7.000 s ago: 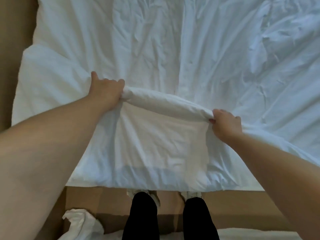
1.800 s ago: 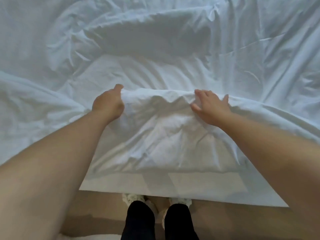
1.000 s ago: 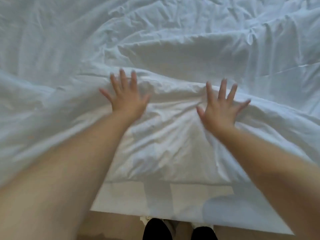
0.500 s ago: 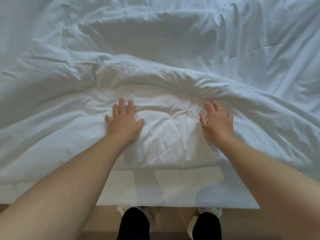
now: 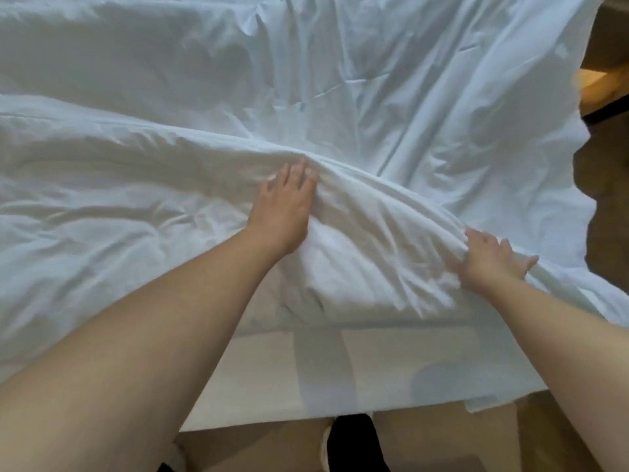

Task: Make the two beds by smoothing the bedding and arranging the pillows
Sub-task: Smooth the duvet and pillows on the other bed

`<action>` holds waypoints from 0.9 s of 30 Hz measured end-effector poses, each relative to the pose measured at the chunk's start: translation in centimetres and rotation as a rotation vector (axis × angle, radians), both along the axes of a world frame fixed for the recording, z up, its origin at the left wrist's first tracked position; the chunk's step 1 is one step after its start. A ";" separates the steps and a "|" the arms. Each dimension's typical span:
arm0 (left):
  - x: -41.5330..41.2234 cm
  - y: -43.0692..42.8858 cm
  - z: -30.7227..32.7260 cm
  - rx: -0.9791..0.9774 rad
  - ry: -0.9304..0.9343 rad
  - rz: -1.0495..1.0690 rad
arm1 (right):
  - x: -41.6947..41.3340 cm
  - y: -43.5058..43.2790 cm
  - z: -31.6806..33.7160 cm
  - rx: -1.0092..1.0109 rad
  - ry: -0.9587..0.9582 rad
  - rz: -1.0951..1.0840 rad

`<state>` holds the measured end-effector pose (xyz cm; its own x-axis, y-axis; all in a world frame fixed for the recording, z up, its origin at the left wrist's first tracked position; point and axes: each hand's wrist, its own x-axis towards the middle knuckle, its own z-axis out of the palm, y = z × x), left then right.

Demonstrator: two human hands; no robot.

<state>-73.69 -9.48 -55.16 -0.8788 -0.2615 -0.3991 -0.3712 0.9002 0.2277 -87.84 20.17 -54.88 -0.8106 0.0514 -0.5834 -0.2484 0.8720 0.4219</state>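
The left hand (image 5: 284,206) lies flat on the duvet (image 5: 119,206), fingers straight and close together, their tips pushed up against the raised fold that runs across the bed. The right hand (image 5: 490,258) is flat too, with fingers spread, pressing the same fold down nearer the bed's right side. Neither hand is pinching cloth.

Half a second ago both palms sat side by side in the middle of the folded part. Since then the left has slid forward to the ridge and the right has swept out to the right, so I'd say the smoothing is moving from the centre toward that side. The cloth between the hands is still bunched in soft creases, so this stretch looks unfinished.

The duvet covers the near half of the bed, and its folded edge hangs over the near edge (image 5: 272,379). Beyond the ridge the bare sheet (image 5: 374,97) is rumpled right to the far edge. Compared with the earlier view, the bed's right edge and the dark floor (image 5: 606,233) beside it now show. I can see no pillow.
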 end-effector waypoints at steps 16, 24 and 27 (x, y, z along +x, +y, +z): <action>-10.1 0.0 3.0 0.008 0.274 0.351 | -16.5 -8.9 5.6 -0.608 0.536 0.341; -2.4 11.4 -2.2 -0.071 0.045 -0.289 | -5.2 3.3 -1.8 -0.124 0.031 0.474; -2.0 11.5 -4.2 -0.192 -0.052 -0.268 | -8.2 -0.7 -3.9 -0.143 0.084 0.432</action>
<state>-75.73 1.98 -59.34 -0.9062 -0.0987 -0.4112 -0.1224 0.9920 0.0317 -96.04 19.51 -58.75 -0.7848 -0.3782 -0.4910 -0.5721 0.7468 0.3391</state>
